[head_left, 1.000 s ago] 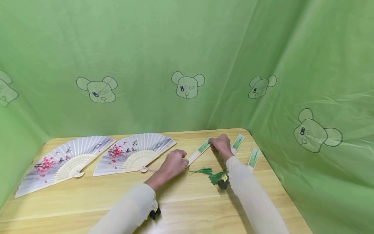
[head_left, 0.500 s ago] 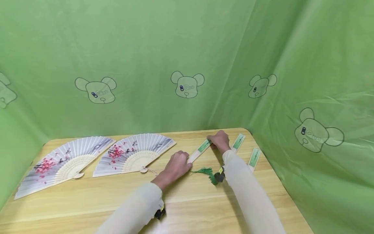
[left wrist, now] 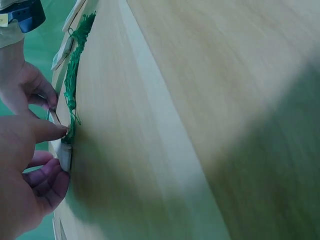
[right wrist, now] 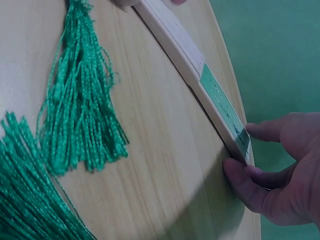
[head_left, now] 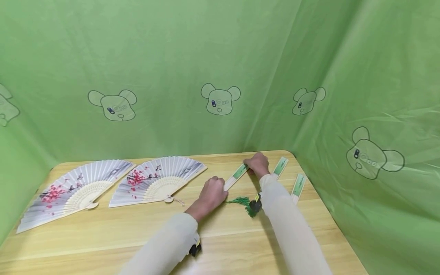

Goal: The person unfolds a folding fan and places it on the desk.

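Observation:
A folded hand fan (head_left: 233, 180) with a pale wooden end and a green end lies slantwise on the table, right of centre. At its near end, my left hand (head_left: 212, 193) pinches the pale wood between thumb and fingers, as the left wrist view shows. My right hand (right wrist: 290, 165) holds the green far end, thumb on one side and fingers on the other. Green tassels (right wrist: 82, 100) lie on the wood beside this fan. Two more folded fans, a farther one (head_left: 281, 166) and a nearer one (head_left: 298, 186), lie to the right of my right hand.
Two spread fans with pink blossoms, one at far left (head_left: 56, 194) and one left of centre (head_left: 144, 179), lie on the wooden table (head_left: 86, 244). A green curtain (head_left: 165, 130) stands along the table's back and sides.
My left hand has shifted slightly right and regripped the folded fan's near end. The right hand has moved a little left and away from me at the far end.

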A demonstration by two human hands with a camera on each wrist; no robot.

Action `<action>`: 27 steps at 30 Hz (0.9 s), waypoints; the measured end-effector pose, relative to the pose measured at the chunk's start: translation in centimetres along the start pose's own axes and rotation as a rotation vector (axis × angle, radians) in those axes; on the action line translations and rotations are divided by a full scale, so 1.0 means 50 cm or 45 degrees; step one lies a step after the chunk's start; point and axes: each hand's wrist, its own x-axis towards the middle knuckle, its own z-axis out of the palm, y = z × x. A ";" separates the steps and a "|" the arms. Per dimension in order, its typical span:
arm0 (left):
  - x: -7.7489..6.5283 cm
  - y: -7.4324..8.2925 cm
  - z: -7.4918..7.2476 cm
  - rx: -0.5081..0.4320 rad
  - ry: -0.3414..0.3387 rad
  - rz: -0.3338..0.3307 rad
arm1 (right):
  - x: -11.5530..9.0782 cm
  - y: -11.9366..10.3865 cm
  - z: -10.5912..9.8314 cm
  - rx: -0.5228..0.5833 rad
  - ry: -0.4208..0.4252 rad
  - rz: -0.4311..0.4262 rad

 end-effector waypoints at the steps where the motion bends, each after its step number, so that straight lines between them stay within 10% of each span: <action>1: 0.000 0.000 0.001 0.000 0.003 0.000 | 0.000 0.000 0.000 -0.003 0.000 -0.002; 27: -0.003 0.011 0.004 0.099 -0.010 0.058 | -0.003 0.016 0.003 0.085 0.064 -0.019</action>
